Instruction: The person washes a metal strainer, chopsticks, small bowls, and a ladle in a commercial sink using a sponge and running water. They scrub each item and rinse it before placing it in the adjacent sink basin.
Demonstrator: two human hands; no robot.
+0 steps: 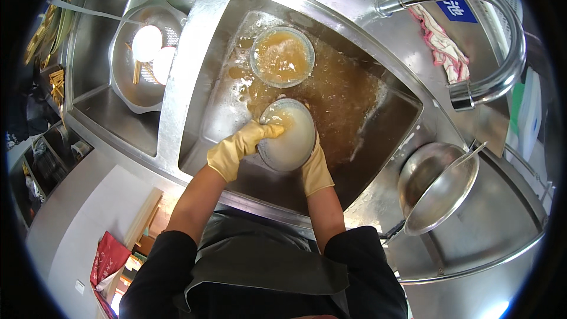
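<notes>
Both my hands wear yellow rubber gloves and hold a round bowl [290,141] with a patterned rim, with cloudy liquid inside it. My left hand [248,144] grips its left edge, the thumb lying over the rim. Around the lower right side is my right hand [315,164], its fingers mostly hidden by the bowl. Beyond it, a similar bowl [282,56] of brownish liquid sits in the stainless steel sink basin [199,97], where murky brown water covers much of the bottom.
At left, a second basin contains a perforated colander [118,71] with white bowls [147,44] and chopsticks [137,72]. A curved faucet [516,44] stands at upper right near a red-and-white cloth [440,44]. Metal bowls [443,204] rest on the right counter.
</notes>
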